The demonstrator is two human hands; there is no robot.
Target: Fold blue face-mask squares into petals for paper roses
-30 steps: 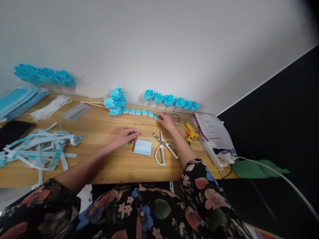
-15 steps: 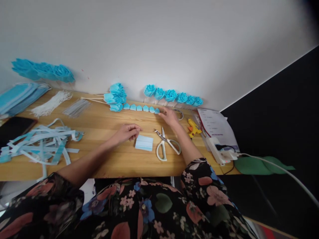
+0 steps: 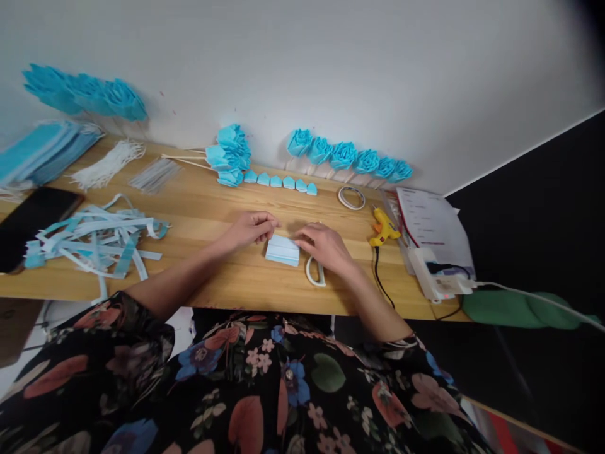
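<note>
A small stack of pale blue pleated mask pieces [image 3: 282, 251] lies on the wooden table between my hands. At its upper left corner, my left hand [image 3: 254, 228] rests with curled fingers and nothing visible in them. My right hand [image 3: 324, 244] is bent over the right edge of the stack, thumb and fingers apart, the thumb at or touching that edge. Beneath the right hand are the white-handled scissors [image 3: 316, 272]; their blades and one handle are hidden. Farther back, small folded blue pieces [image 3: 282, 182] stand in a row.
Blue flowers on stems [image 3: 343, 155] lean on the wall. A yellow glue gun [image 3: 384, 228], tape roll [image 3: 351, 197] and power strip [image 3: 428, 277] are at right. Cut strips [image 3: 101, 239], a phone [image 3: 35, 221], white cords [image 3: 111, 165] and masks [image 3: 47, 154] lie left.
My right hand has left the end of the folded row and come back toward me, to the mask stack and over the scissors. My left hand stays by the stack. The view has tilted downward.
</note>
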